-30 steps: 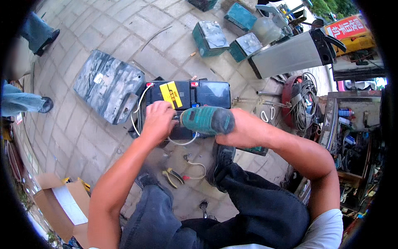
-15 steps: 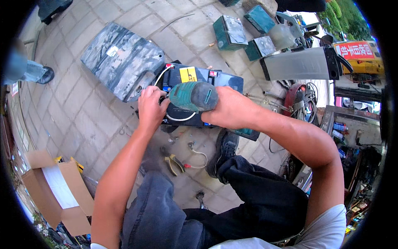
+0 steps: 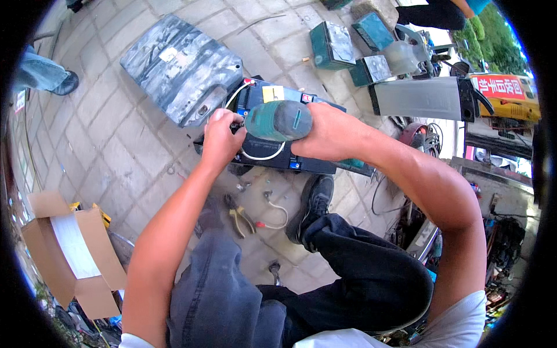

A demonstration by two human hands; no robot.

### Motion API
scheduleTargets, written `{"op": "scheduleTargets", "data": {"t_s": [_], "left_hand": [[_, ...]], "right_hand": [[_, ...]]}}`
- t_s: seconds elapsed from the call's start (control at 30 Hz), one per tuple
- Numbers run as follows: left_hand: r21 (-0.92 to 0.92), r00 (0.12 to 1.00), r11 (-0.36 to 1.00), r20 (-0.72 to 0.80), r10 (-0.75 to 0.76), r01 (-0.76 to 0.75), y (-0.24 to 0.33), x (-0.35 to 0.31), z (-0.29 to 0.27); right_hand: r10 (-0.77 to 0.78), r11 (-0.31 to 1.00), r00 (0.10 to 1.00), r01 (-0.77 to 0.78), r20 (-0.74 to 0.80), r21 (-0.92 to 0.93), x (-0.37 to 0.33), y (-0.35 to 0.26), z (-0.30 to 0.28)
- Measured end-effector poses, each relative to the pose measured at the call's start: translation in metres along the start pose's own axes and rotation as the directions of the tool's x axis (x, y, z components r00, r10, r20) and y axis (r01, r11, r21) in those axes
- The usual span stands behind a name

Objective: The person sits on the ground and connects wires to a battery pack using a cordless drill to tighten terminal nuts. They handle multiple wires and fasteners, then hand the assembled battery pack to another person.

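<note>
My right hand (image 3: pixel 325 132) is wrapped round a green and black cordless drill (image 3: pixel 278 120), held above a group of black batteries (image 3: pixel 264 148). At the drill's front end, over the batteries' left side, the fingers of my left hand (image 3: pixel 223 138) are pinched together. What sits between them is too small and hidden to make out. A white cable (image 3: pixel 268 157) loops across the battery tops, and another white cable (image 3: pixel 235 93) runs to a red terminal at the far left corner. One battery carries a yellow label (image 3: pixel 272 93).
A scuffed grey plastic cover (image 3: pixel 180 69) lies left of the batteries. Pliers (image 3: pixel 238 216) and a loose white cable (image 3: pixel 279 223) are on the paving near my foot. Green batteries (image 3: pixel 332 46) stand far right; an open cardboard box (image 3: pixel 96 243) is at left. Bystanders' legs show at the edges.
The whole view has shifted slightly, so the batteries and cover sit a little further right and up. Both hands and the drill keep their places at the batteries.
</note>
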State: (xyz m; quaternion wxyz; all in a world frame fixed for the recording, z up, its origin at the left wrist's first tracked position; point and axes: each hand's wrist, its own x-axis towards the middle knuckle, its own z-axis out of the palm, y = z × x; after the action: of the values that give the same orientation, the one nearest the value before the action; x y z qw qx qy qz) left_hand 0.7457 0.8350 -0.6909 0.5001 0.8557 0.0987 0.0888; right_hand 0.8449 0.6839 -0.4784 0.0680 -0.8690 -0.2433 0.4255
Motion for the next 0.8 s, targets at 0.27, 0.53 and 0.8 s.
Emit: {"op": "scheduleTargets", "data": {"t_s": [0.27, 0.53, 0.8], "left_hand": [[0.157, 0.951, 0.944, 0.157, 0.266, -0.290, 0.027, -0.048, -0.025], [0.192, 0.852, 0.842, 0.271, 0.447, -0.503, 0.046, -0.047, 0.007], [0.289, 0.901, 0.865, 0.279, 0.333, -0.409, 0.057, -0.037, 0.036]], "right_hand": [[-0.025, 0.998, 0.999, 0.027, -0.021, 0.054, 0.013, 0.002, 0.001], [0.022, 1.000, 1.000, -0.022, -0.001, 0.000, 0.013, -0.008, -0.002], [-0.010, 1.000, 0.998, 0.008, -0.065, -0.030, 0.015, -0.005, 0.002]]}}
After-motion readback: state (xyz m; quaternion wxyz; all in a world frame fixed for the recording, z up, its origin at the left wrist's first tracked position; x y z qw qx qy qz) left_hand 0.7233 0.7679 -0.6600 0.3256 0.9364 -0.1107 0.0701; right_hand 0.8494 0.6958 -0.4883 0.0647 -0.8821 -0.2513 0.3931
